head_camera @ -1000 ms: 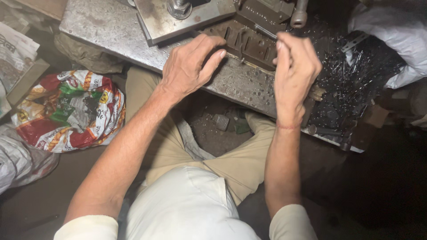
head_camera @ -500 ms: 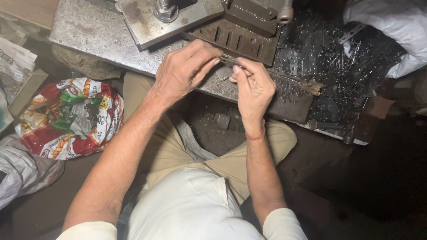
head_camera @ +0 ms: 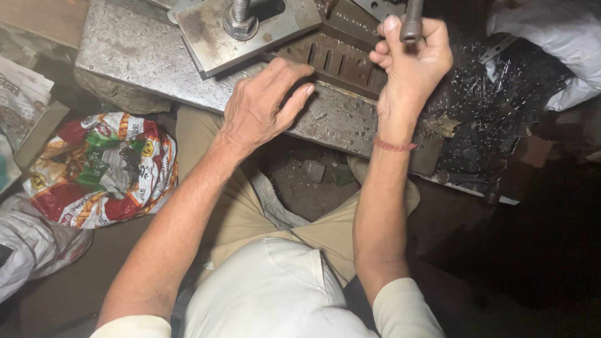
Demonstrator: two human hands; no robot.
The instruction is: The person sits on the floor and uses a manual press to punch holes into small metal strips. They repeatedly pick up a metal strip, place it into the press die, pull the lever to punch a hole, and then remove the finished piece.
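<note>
1. Near the front edge of the metal surface (head_camera: 144, 56), our left hand (head_camera: 260, 109) lies palm down with its fingers spread a little. It holds nothing.
2. Our left fingertips (head_camera: 305, 89) touch the front rim of the dark slotted block (head_camera: 341, 59). That block sits in the middle of the surface, toward the far edge.
3. Our right hand (head_camera: 410, 59) is up above the right end of the slotted block. Its grip is closed tight around a dark metal handle (head_camera: 411, 22) that comes down from the top.
4. We see a thin red thread (head_camera: 393, 145) tied around our right wrist.
5. Left of the slotted block lies a flat grey plate (head_camera: 206, 31) with a big bolt and nut (head_camera: 241, 22) sticking up from it.
6. On the right side of the surface there is a heap of small dark metal bits (head_camera: 494, 100). A white bag (head_camera: 551, 37) sits by the far right corner.
7. Down on the floor to our left lies a crumpled bag in red, green and white (head_camera: 103, 169).
8. Our legs in tan trousers (head_camera: 238, 206) are tucked under the front edge of the surface.
</note>
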